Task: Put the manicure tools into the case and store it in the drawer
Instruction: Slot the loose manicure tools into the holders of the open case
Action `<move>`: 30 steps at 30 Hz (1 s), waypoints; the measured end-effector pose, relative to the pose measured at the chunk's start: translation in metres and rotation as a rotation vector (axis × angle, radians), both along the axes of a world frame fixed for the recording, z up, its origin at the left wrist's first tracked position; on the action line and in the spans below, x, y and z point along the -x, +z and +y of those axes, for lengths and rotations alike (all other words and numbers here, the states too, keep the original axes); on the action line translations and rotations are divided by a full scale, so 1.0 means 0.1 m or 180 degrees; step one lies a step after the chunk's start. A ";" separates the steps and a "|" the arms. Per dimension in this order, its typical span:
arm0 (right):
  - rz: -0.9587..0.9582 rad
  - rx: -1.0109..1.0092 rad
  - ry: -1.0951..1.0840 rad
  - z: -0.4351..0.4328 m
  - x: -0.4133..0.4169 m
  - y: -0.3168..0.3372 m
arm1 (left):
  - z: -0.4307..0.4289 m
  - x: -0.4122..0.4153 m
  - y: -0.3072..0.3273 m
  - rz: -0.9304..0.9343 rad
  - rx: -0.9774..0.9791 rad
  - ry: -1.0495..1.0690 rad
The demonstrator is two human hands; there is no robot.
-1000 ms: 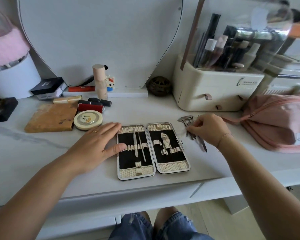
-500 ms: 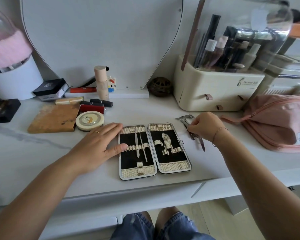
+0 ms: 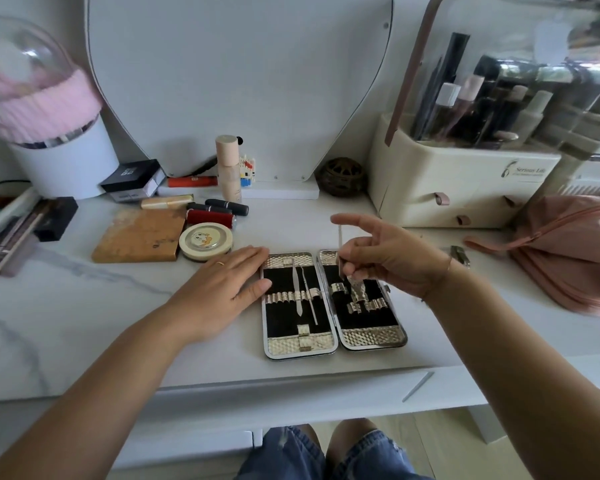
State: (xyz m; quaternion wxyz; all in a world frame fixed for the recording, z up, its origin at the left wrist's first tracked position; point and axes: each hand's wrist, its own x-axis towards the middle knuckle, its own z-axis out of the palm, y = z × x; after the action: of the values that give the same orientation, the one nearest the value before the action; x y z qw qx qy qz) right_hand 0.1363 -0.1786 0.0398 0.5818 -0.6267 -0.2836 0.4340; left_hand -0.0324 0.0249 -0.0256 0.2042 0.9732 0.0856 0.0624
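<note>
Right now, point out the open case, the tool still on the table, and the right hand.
open case (image 3: 300, 344), head view: bottom edge of its left half.
tool on the table (image 3: 459, 254), head view: its metal body.
right hand (image 3: 392, 261), head view: back of the hand.

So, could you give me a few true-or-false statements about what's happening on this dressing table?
1. The manicure case lies open. True.
2. The left hand holds a lipstick. False: it rests flat beside the case.
3. The right hand pinches a thin metal tool over the case's right half. True.
4. The case's left half is empty. False: two slim tools sit strapped in it.
5. A pink bag lies at the right. True.
</note>
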 end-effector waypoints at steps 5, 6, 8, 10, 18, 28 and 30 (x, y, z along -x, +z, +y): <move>-0.0399 0.0124 0.0224 0.37 0.17 -0.05 | 0.01 -0.01 -0.02 -0.0025 0.0039 0.0051; -0.0473 0.0159 0.0194 0.44 0.19 -0.07 | 0.00 -0.02 -0.01 -0.0047 0.0056 0.0063; -0.0644 0.0225 0.0106 0.57 0.21 -0.11 | 0.00 -0.02 0.01 -0.0134 0.0056 0.0059; -0.0905 0.0290 0.0017 0.68 0.23 -0.13 | 0.00 -0.02 0.02 -0.0212 0.0071 0.0055; -0.1457 0.0521 0.0025 0.88 0.29 -0.15 | -0.02 0.00 0.06 -0.0340 0.0224 0.0116; -0.0696 0.0276 0.0112 0.71 0.20 -0.05 | -0.04 0.01 0.08 -0.0359 0.0181 0.0116; -0.0637 0.0221 0.0103 0.68 0.19 -0.06 | -0.04 0.01 0.08 -0.0361 0.0187 0.0110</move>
State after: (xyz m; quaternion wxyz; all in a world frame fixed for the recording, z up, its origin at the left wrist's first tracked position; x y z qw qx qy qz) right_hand 0.1173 -0.1111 0.0339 0.5214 -0.6820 -0.3351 0.3882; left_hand -0.0331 0.0206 -0.0175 0.2361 0.9601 0.0924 0.1184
